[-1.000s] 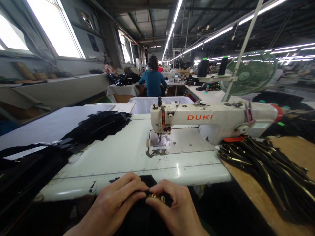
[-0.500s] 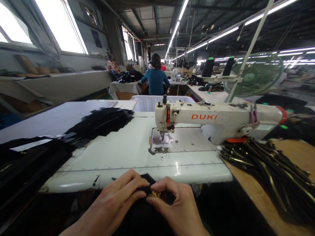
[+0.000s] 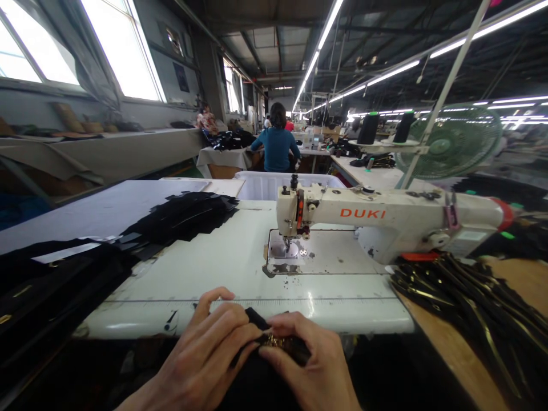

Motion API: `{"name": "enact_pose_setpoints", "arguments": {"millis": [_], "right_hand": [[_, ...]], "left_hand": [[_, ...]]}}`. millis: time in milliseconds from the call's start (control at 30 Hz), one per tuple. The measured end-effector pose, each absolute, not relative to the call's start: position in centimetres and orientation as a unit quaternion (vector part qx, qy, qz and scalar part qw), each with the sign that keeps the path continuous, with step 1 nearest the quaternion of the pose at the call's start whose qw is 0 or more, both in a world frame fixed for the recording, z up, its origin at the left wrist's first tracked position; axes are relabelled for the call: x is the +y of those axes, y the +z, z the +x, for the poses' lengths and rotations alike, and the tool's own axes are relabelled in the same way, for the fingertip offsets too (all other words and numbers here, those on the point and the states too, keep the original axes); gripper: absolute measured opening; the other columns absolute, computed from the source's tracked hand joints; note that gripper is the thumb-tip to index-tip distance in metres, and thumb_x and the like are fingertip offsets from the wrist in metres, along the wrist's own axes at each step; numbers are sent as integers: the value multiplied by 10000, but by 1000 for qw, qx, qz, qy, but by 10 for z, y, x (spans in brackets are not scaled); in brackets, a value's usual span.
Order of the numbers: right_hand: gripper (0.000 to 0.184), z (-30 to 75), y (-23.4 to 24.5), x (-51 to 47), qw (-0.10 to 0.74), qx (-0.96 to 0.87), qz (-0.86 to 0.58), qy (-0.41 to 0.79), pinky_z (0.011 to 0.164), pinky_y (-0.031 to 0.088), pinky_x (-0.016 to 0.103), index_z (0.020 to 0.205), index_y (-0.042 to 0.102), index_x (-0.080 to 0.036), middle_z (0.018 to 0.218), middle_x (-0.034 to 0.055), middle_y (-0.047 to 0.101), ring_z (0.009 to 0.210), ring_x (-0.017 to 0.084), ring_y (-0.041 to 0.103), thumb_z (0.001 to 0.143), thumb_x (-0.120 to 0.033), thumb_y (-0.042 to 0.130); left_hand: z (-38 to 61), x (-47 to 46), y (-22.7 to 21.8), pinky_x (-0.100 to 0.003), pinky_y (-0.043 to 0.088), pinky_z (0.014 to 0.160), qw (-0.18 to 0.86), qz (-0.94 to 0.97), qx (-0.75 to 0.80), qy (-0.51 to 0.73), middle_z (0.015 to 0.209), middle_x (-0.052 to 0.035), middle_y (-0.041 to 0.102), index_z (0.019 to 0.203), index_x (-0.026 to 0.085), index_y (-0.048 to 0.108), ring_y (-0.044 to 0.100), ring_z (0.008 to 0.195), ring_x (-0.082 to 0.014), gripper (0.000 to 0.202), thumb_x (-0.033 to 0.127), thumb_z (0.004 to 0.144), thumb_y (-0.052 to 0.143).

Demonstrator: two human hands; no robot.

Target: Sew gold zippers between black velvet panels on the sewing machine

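Observation:
My left hand (image 3: 209, 345) is closed on black fabric (image 3: 256, 318) at the table's front edge, its index finger raised clear of the others. Close beside it, my right hand (image 3: 310, 357) pinches a small gold-coloured metal piece (image 3: 274, 341) at the fabric between thumb and fingers. Its exact kind is partly hidden by the fingers. The black cloth hangs down toward my lap, below the sewing machine table (image 3: 205, 274). Beyond both hands stands a white sewing machine (image 3: 363, 212), with nothing under its needle.
Stacked black fabric pieces (image 3: 184, 220) lie on the left. Black strips with gold lines (image 3: 454, 308) are heaped on the right. A white plastic bin (image 3: 257, 185) stands behind the table. Thread cones (image 3: 368, 128), a green fan (image 3: 454, 142) and a seated person (image 3: 277, 145) are farther back.
My left index finger has lifted away from the fabric. Both hands keep hold at nearly the same place. The whole view has shifted slightly.

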State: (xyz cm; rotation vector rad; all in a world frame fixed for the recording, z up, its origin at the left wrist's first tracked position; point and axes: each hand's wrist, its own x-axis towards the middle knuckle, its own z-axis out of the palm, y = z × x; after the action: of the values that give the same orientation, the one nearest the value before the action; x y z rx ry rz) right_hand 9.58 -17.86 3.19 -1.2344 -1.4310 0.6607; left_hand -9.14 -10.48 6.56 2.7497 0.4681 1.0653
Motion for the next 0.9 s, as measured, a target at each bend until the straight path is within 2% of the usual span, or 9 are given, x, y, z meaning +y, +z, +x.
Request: {"name": "enact_pose_setpoints", "arguments": {"millis": [67, 133, 267, 367, 500, 600, 700, 767, 900], "right_hand": [[177, 96, 33, -178, 549, -596, -511, 286, 750, 516, 176, 936, 766, -223, 848, -34, 757, 761, 131, 700, 784, -135, 792], [157, 97, 34, -177, 546, -581, -515, 314, 728, 512, 180, 893, 786, -233, 814, -36, 757, 730, 129, 690, 769, -139, 803], [160, 98, 34, -176, 539, -537, -521, 387, 732, 505, 208, 913, 806, -264, 831, -30, 761, 758, 146, 688, 772, -189, 809], [115, 100, 33, -174, 539, -515, -509, 429, 706, 492, 219, 896, 809, -259, 811, -20, 755, 758, 158, 682, 785, -231, 797], [95, 100, 33, -172, 533, -518, -518, 424, 700, 478, 229, 899, 791, -232, 814, -11, 737, 763, 161, 664, 812, -226, 753], [102, 101, 30, -172, 509, -565, -529, 377, 753, 480, 244, 935, 774, -227, 858, -8, 729, 804, 163, 663, 856, -204, 714], [279, 103, 23, -174, 491, -597, -540, 334, 825, 478, 257, 1049, 757, -237, 952, -7, 734, 880, 180, 665, 781, -199, 825], [284, 106, 18, -175, 481, -603, -549, 322, 794, 469, 243, 990, 764, -230, 905, -17, 727, 846, 172, 656, 731, -183, 872], [66, 120, 15, -177, 433, -590, -562, 384, 683, 425, 219, 766, 759, -209, 741, -39, 685, 729, 137, 621, 795, -189, 815]], "left_hand": [[-90, -104, 62, -407, 349, 1131, 80, 913, 147, 373, 889, 7, 639, 1033, 197, 621, 623, 861, -143, 259, -22, 936, 522], [-91, -103, 58, -387, 367, 1130, 116, 914, 146, 361, 919, -6, 629, 1026, 187, 616, 625, 915, -147, 241, -16, 950, 511], [-94, -102, 50, -203, 507, 848, 217, 893, 196, 343, 923, -1, 603, 1020, 212, 611, 623, 882, -126, 150, 95, 994, 520], [-94, -102, 48, -168, 499, 725, 247, 884, 229, 324, 873, 23, 588, 980, 237, 613, 622, 793, -107, 106, 167, 1003, 537], [-90, -103, 49, -161, 496, 719, 204, 893, 218, 337, 852, 23, 577, 984, 229, 604, 619, 765, -104, 105, 155, 1002, 531], [-91, -104, 50, -170, 504, 799, 134, 914, 174, 340, 889, 6, 617, 1058, 212, 599, 630, 814, -116, 176, 91, 1009, 480], [-95, -106, 51, -183, 508, 820, 121, 919, 163, 339, 902, -6, 624, 1087, 208, 588, 633, 834, -126, 200, 68, 998, 476], [-99, -105, 53, -184, 504, 770, 147, 903, 197, 353, 870, 2, 598, 1018, 219, 588, 623, 800, -126, 148, 95, 978, 518], [-106, -96, 65, -208, 479, 699, 214, 869, 294, 336, 847, 2, 585, 869, 227, 601, 597, 768, -145, 131, 236, 982, 534]]}}
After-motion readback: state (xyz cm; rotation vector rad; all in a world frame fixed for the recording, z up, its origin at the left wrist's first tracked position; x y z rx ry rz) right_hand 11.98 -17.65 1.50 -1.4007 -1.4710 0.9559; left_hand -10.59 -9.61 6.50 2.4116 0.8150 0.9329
